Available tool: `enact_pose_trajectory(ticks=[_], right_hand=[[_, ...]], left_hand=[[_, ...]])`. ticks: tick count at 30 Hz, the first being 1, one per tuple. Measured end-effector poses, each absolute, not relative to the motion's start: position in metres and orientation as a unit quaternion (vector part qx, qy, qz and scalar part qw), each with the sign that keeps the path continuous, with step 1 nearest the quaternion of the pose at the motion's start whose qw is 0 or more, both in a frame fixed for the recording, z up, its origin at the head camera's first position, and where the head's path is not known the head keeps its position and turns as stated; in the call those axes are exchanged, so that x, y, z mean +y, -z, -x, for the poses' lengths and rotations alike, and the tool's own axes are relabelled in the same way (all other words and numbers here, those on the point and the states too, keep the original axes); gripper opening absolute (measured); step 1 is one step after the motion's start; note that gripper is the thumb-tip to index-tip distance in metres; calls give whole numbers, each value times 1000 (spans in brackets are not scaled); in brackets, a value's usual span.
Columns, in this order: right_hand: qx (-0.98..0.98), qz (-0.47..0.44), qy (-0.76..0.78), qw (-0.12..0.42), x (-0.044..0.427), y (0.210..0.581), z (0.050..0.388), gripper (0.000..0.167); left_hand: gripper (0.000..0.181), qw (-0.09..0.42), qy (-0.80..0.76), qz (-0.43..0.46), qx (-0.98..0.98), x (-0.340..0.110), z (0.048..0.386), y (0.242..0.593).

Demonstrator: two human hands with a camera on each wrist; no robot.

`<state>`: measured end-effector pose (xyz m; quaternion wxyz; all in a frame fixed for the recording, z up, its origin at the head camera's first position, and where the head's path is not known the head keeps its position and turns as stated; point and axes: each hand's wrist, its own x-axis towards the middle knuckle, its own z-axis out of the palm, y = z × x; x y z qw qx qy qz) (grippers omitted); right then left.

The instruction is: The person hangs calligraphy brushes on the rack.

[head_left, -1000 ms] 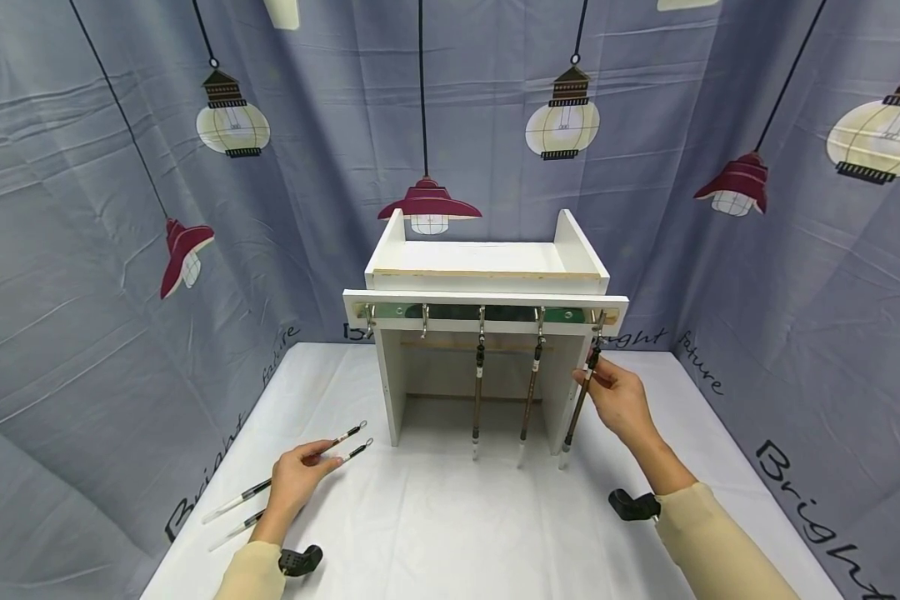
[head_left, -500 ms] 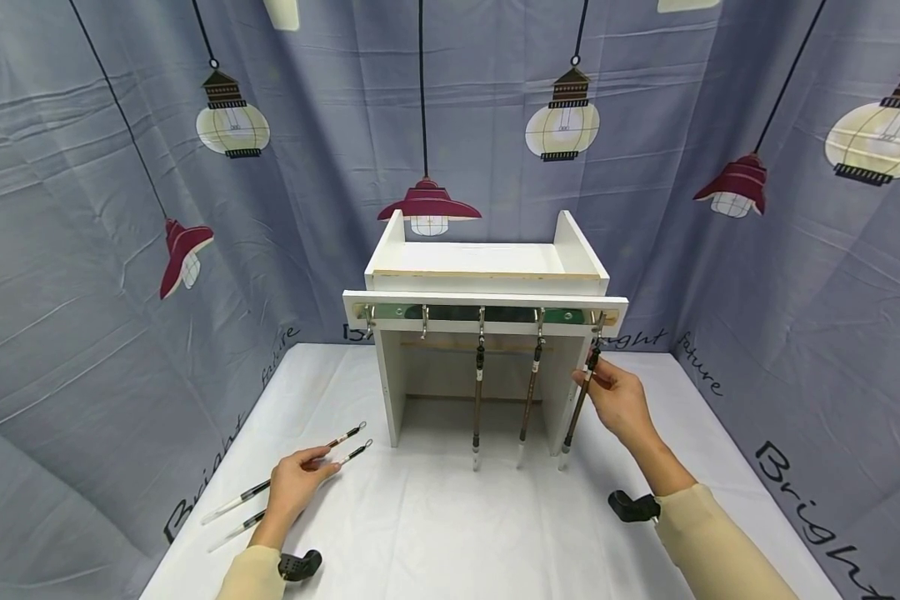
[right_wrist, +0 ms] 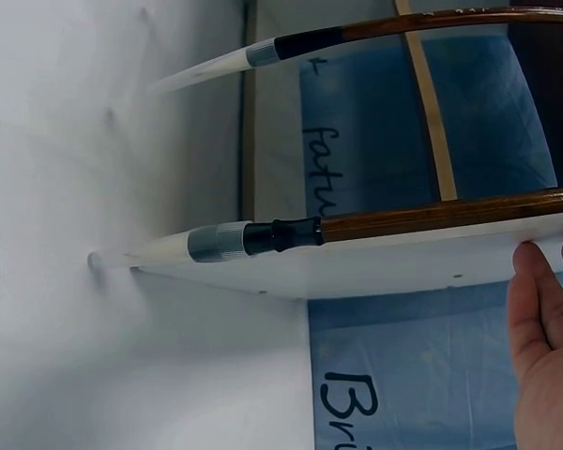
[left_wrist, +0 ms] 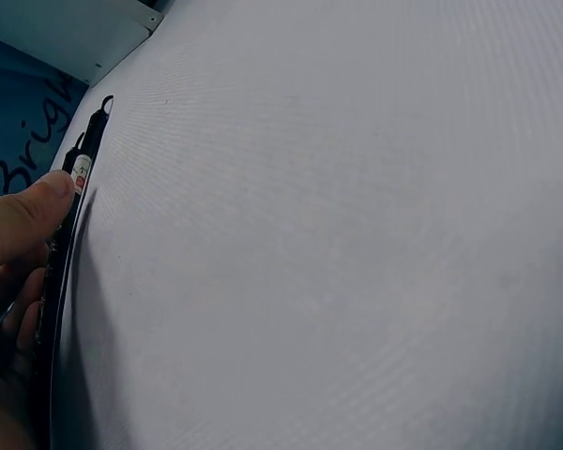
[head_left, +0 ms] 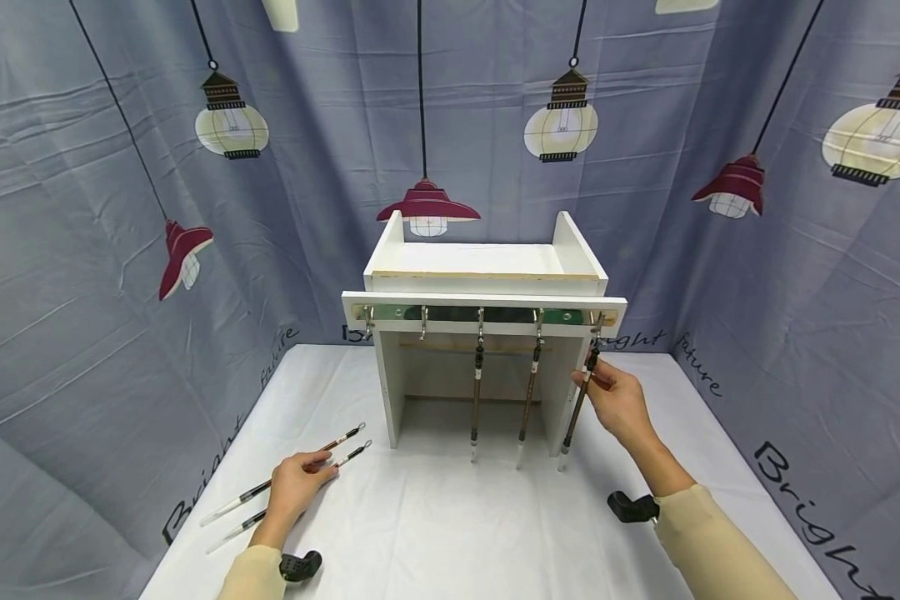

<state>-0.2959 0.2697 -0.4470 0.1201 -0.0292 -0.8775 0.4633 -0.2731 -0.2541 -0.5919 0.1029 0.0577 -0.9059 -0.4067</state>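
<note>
Two calligraphy brushes lie slanted at the left of the white table in the head view, a farther one [head_left: 341, 440] and a nearer one [head_left: 356, 452]. My left hand [head_left: 292, 486] is over them. In the left wrist view its thumb [left_wrist: 52, 195] presses the nearer brush, with other fingers curled behind; whether it also grips the farther one I cannot tell. At the rack's right end, my right hand [head_left: 621, 404] pinches the upper handle of a calligraphy brush [head_left: 581, 400] whose top is at the rightmost hook. The pinching fingertips are partly hidden.
A white wooden stand [head_left: 487, 283] carries a rail [head_left: 450, 298] with several metal hooks. Two more brushes, a middle one [head_left: 477, 392] and one right of it [head_left: 530, 392], hang there; two left hooks [head_left: 424, 321] bear nothing. Grey lamp-print curtains [head_left: 330, 208] enclose the table.
My left hand has shifted very slightly toward me along the brushes, which stay where they were. The right hand and the hanging brushes look unmoved.
</note>
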Motion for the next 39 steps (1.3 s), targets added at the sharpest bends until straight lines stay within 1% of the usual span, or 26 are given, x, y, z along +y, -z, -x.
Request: enact_pose_trajectory(ticks=[8, 20, 29, 34, 39], right_hand=[[-874, 19, -468, 128, 270, 448, 297, 63], [-878, 20, -459, 131, 269, 448, 296, 63], [-874, 26, -470, 120, 269, 447, 295, 64], [-875, 27, -469, 120, 270, 447, 295, 63], [-871, 30, -477, 112, 270, 447, 295, 68]], left_hand=[[30, 109, 379, -55, -917, -254, 278, 594], [18, 111, 359, -57, -925, -252, 278, 595], [10, 110, 354, -43, -928, -251, 281, 595], [9, 108, 342, -34, -933, -250, 282, 596], [11, 119, 336, -36, -934, -249, 280, 597]])
